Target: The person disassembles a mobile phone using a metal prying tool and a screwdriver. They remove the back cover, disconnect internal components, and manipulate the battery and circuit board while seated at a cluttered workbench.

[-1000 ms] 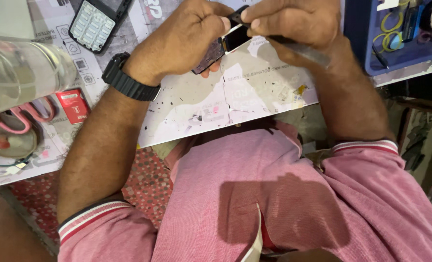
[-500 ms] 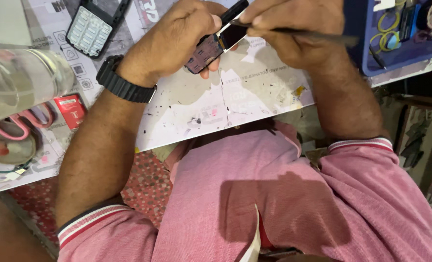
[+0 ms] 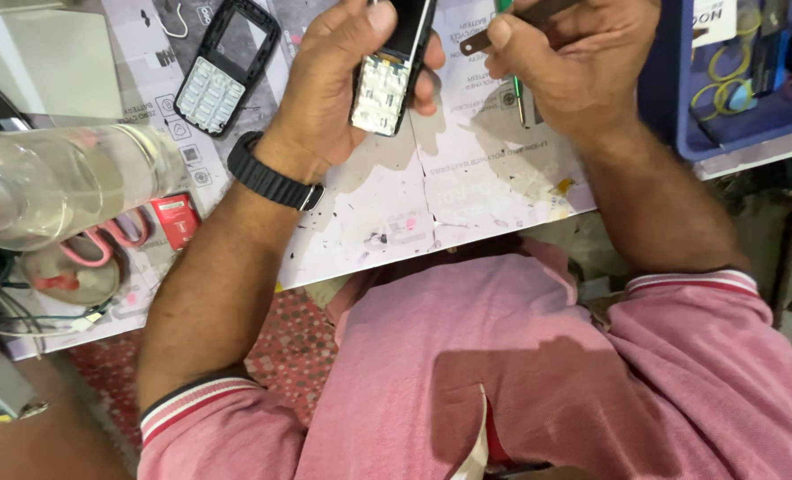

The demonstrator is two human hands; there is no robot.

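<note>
My left hand (image 3: 338,71) grips a small opened phone body (image 3: 387,76), black-edged with a pale keypad board facing me, held upright above the white work mat (image 3: 431,204). A black watch (image 3: 271,182) sits on that wrist. My right hand (image 3: 565,67) is closed around thin tools: a dark flat-handled one (image 3: 511,22) pointing toward the phone and a green-handled screwdriver (image 3: 516,89) pointing down. The tool tip lies just right of the phone's upper part.
A black phone front cover with keypad (image 3: 222,71) lies on the mat at upper left. A clear plastic bottle (image 3: 58,182) lies at the left, with pink-handled scissors (image 3: 116,240) and a red box (image 3: 175,220) below it. A blue tray (image 3: 734,80) of small parts stands at right.
My left hand has turned the phone body upright so its keypad board faces me. My right hand drew the tool back to the phone's right. The view has shifted down.
</note>
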